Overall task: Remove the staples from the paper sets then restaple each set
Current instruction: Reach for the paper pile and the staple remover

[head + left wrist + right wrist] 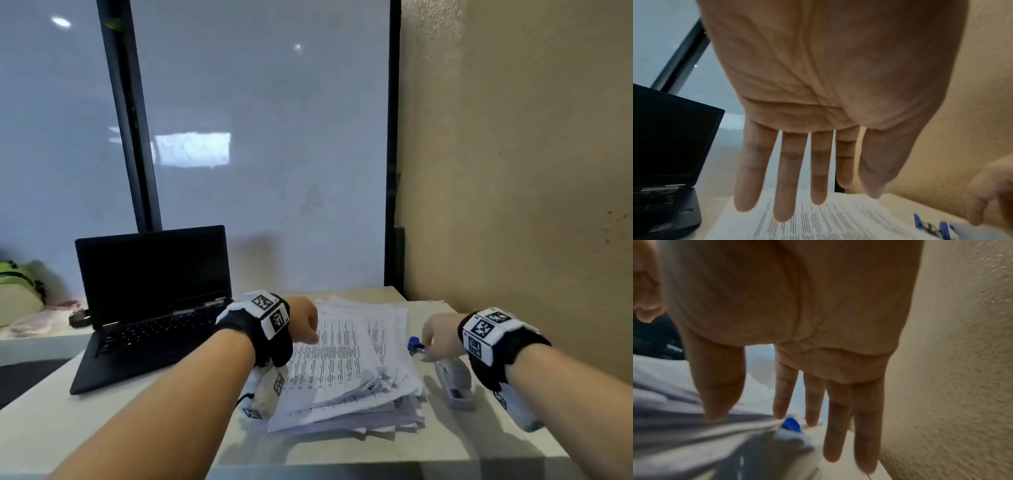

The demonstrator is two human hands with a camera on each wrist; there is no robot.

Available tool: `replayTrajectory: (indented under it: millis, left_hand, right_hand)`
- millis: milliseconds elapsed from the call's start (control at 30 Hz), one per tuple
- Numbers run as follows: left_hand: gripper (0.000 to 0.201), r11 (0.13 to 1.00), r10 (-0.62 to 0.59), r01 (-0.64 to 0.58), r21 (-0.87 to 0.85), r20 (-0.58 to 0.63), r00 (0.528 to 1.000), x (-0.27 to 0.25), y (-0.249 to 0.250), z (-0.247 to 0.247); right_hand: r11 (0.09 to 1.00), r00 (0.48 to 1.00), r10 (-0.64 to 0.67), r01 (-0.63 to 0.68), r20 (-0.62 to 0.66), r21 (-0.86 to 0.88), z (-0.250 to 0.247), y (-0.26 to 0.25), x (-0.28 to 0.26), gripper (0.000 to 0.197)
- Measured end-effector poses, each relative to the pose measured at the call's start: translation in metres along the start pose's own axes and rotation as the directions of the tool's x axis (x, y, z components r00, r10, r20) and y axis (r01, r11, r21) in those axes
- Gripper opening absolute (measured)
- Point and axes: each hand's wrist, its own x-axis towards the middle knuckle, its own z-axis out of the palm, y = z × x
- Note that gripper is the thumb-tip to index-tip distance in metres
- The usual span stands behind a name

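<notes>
While the left hand (818, 97) is hovering open-fingered over the paper stack (346, 363), the right hand (797, 321) is reaching, fingers extended and empty, toward the blue staple remover (415, 343).

1. You are sitting in an office workspace: an open black laptop (150, 301) is standing with a dark screen on the pale tabletop (102, 418).
2. A thick stack of printed paper sets (346, 370) is lying beside the laptop, with a grey stapler (454, 383) and a blue staple remover (416, 344) just to its right.
3. Frosted glass partition panels (267, 137) in dark frames are closing off the back, and a textured beige wall (531, 154) is running along your right.
</notes>
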Motion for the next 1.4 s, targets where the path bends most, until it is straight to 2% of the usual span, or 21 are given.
replayTrajectory:
  millis: [67,133,200,300,400,500,567,733,833,900,967,1000,1033,1067,1167,1233,1267,1300,1333,1400]
  left_hand:
    - [0.02,0.999,-0.002,-0.001,0.049,0.057,0.998,0.012,0.007,0.011]
    - [0.006,0.993,0.007,-0.02,0.116,0.108,0.994,0.028,0.014,0.027]
    - [0.012,0.987,0.023,-0.048,0.155,0.164,0.986,0.043,0.02,0.042]
    - [0.016,0.979,0.067,-0.107,0.173,0.223,0.972,0.061,0.029,0.053]
    - [0.021,0.974,0.079,-0.124,0.188,0.227,0.971,0.077,0.035,0.057]
    - [0.021,0.97,0.061,-0.117,0.214,0.253,0.966,0.097,0.039,0.058]
    - [0.026,0.968,0.082,-0.143,0.205,0.28,0.957,0.103,0.044,0.056]
    - [0.048,0.944,0.106,-0.183,0.274,0.273,0.956,0.122,0.044,0.069]
    - [0.054,0.948,0.059,-0.157,0.276,0.332,0.941,0.134,0.038,0.06]
    - [0.06,0.95,0.022,-0.127,0.287,0.342,0.939,0.142,0.036,0.057]
    - [0.069,0.935,-0.012,-0.102,0.34,0.319,0.948,0.166,0.03,0.068]
    - [0.062,0.932,-0.035,-0.077,0.354,0.299,0.953,0.169,0.032,0.071]
    - [0.044,0.949,-0.036,-0.055,0.309,0.282,0.959,0.166,0.037,0.071]
    - [0.034,0.964,-0.024,-0.047,0.263,0.26,0.965,0.164,0.042,0.073]
    - [0.04,0.991,-0.022,-0.001,0.134,0.173,0.985,0.151,0.062,0.067]
    - [0.037,0.983,-0.01,-0.021,0.183,0.166,0.986,0.159,0.05,0.074]
    - [0.033,0.978,-0.021,-0.021,0.206,0.203,0.979,0.161,0.047,0.075]
    - [0.035,0.959,-0.032,-0.039,0.28,0.247,0.969,0.168,0.042,0.077]
    - [0.048,0.943,-0.071,-0.021,0.331,0.262,0.962,0.182,0.033,0.085]
    - [0.072,0.936,-0.043,-0.062,0.347,0.286,0.957,0.223,0.012,0.114]
  right_hand:
    - [1.0,0.997,0.01,-0.009,0.079,-0.008,0.01,0.005,0.0,0.039]
    - [0.999,0.995,0.042,-0.042,0.096,0.0,0.016,0.009,-0.004,0.028]
    - [0.996,0.997,0.032,-0.037,0.065,0.075,0.015,0.014,-0.005,0.019]
    - [0.985,0.999,0.02,-0.028,0.05,0.169,0.01,0.028,-0.001,0.025]
    - [0.972,0.994,-0.006,-0.02,0.11,0.236,0.012,0.038,-0.001,0.044]
    - [0.991,0.999,-0.038,0.034,0.027,0.132,0.011,0.039,0.007,0.044]
    - [0.994,0.997,-0.074,0.072,0.016,0.077,0.011,0.035,0.019,0.043]
    - [0.991,0.983,-0.087,0.102,0.163,-0.088,0.006,0.036,0.033,0.046]
    - [0.985,0.962,-0.095,0.128,0.256,-0.115,0.014,0.046,0.039,0.056]
    - [0.966,0.947,-0.143,0.196,0.289,-0.166,0.026,0.047,0.043,0.06]
    - [0.957,0.954,-0.207,0.244,0.216,-0.16,0.035,0.049,0.046,0.054]
    - [0.958,0.958,-0.222,0.249,0.179,-0.142,0.035,0.048,0.046,0.05]
    - [0.959,0.959,-0.236,0.256,0.156,-0.121,0.035,0.048,0.045,0.046]
    - [0.96,0.958,-0.248,0.263,0.143,-0.097,0.035,0.047,0.045,0.042]
    - [0.976,0.972,-0.218,0.216,0.085,0.037,0.033,0.049,0.044,0.024]
    - [0.98,0.979,-0.193,0.187,0.072,0.073,0.026,0.05,0.039,0.017]
    - [0.981,0.981,-0.181,0.175,0.068,0.087,0.021,0.052,0.037,0.017]
    - [0.981,0.984,-0.167,0.161,0.057,0.105,0.015,0.054,0.035,0.017]
    - [0.982,0.988,-0.153,0.148,0.032,0.117,0.008,0.055,0.034,0.015]
    - [0.987,0.992,-0.122,0.123,-0.019,0.105,-0.006,0.058,0.035,0.013]
